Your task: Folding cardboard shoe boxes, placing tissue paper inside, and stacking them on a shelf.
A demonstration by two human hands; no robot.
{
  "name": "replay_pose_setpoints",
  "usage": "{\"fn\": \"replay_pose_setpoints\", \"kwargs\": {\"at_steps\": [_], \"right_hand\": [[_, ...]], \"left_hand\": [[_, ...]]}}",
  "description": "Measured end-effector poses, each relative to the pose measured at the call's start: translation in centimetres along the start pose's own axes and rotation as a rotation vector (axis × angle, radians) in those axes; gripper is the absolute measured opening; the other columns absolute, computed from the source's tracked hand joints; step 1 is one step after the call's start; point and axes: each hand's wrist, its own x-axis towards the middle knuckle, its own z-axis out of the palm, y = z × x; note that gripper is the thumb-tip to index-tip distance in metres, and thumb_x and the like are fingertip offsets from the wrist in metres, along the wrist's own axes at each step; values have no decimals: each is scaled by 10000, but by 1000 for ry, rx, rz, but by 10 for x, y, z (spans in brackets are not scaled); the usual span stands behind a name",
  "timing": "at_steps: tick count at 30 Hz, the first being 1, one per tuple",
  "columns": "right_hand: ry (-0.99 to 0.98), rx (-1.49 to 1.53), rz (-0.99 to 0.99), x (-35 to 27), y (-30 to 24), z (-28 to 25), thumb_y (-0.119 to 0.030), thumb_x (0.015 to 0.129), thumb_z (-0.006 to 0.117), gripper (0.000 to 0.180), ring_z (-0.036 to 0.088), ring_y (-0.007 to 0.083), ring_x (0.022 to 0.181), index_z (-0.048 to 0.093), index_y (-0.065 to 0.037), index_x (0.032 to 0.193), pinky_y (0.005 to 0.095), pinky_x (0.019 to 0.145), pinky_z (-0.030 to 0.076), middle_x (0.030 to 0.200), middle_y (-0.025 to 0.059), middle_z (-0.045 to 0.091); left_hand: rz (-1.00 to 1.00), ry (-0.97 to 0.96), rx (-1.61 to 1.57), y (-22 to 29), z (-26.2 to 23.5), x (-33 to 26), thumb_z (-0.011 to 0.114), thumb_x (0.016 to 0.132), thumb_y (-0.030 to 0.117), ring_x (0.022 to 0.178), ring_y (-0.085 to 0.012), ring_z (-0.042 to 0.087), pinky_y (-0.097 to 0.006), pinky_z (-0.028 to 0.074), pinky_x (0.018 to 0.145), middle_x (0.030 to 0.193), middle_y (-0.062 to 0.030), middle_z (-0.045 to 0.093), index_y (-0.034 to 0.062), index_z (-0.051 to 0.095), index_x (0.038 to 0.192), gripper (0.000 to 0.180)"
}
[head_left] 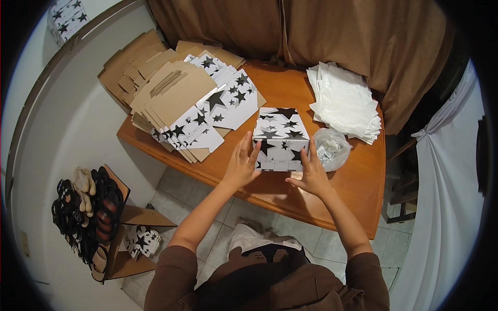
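Note:
A white box with black stars (pixel 280 136) stands closed on the wooden table (pixel 249 181), near its front edge. My left hand (pixel 243 165) rests against the box's left side, fingers stretched upward along it. On the opposite side my right hand (pixel 311 173) presses its fingers to the right face and lower corner. Between the two palms the box is held. Just right of the box sits a clear plastic bag (pixel 332 149) with small silvery contents that I cannot make out.
Flat brown cardboard blanks (pixel 171 88) and star-printed blanks (pixel 228 103) lie piled at the table's left. White paper sheets (pixel 343 98) are stacked at the back right. A shoe rack (pixel 140 216) stands on the floor at left; a brown curtain (pixel 332 36) hangs behind.

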Motion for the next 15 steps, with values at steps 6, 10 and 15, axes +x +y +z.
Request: {"fn": "replay_pose_setpoints", "kwargs": {"at_steps": [6, 10, 15], "right_hand": [[-162, -388, -71, 52, -8, -33, -238, 561, 818, 951, 262, 388, 1331, 375, -271, 1402, 495, 1079, 261, 1448, 209, 250], [-119, -431, -204, 71, -8, -37, -170, 539, 778, 878, 371, 381, 1216, 452, -220, 1353, 502, 1052, 294, 1298, 201, 382], [-24, -452, -288, 92, -31, -65, -130, 478, 777, 885, 372, 395, 1218, 498, -214, 1314, 525, 1046, 300, 1296, 197, 378]], "left_hand": [[62, -207, 196, 2, -24, 45, 846, 503, 197, 1340, -370, 258, -557, 245, 1074, 1436, -187, 233, 191, 222, 1453, 1136], [43, -136, 189, 5, -30, 41, 859, 476, 213, 1285, -369, 337, -553, 261, 1063, 1355, -185, 334, 260, 334, 1415, 1077], [155, 5, 263, 18, -72, 58, 858, 463, 208, 1254, -369, 357, -495, 313, 1040, 1352, -185, 330, 272, 328, 1421, 1096]]}}
